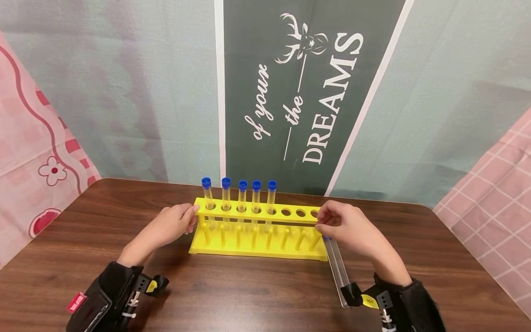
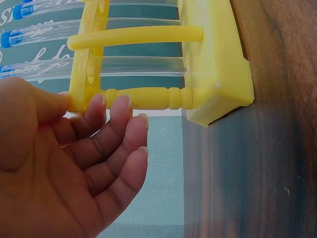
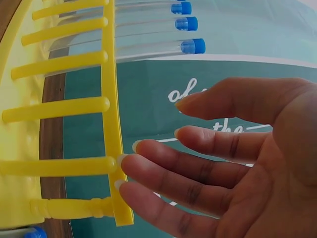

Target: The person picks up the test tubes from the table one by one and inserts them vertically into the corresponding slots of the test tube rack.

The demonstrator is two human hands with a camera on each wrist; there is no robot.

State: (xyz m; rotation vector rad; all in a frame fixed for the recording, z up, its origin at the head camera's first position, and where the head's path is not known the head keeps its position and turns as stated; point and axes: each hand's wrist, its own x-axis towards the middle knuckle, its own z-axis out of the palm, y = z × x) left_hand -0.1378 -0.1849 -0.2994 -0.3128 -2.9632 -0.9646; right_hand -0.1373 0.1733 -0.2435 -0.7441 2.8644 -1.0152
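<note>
A yellow test tube rack [image 1: 257,251] stands at the table's middle, with several blue-capped tubes [image 1: 242,196] upright in its left holes. My left hand [image 1: 182,221] is at the rack's left end. In the left wrist view the left hand [image 2: 81,101] lightly pinches the top plate's corner between thumb and index finger, and another finger touches the turned post [image 2: 148,97]. My right hand [image 1: 321,221] is at the right end. Its straight fingertips [image 3: 124,161] touch the edge of the rack's top plate [image 3: 111,99]. A loose tube [image 1: 337,267] lies on the table under my right hand.
The table is dark wood [image 1: 249,295], with its far edge just behind the rack and a printed cloth backdrop [image 1: 290,92] beyond it. The right-hand holes in the rack hold nothing. The blue cap [image 3: 34,232] of the lying tube shows beside the rack's base.
</note>
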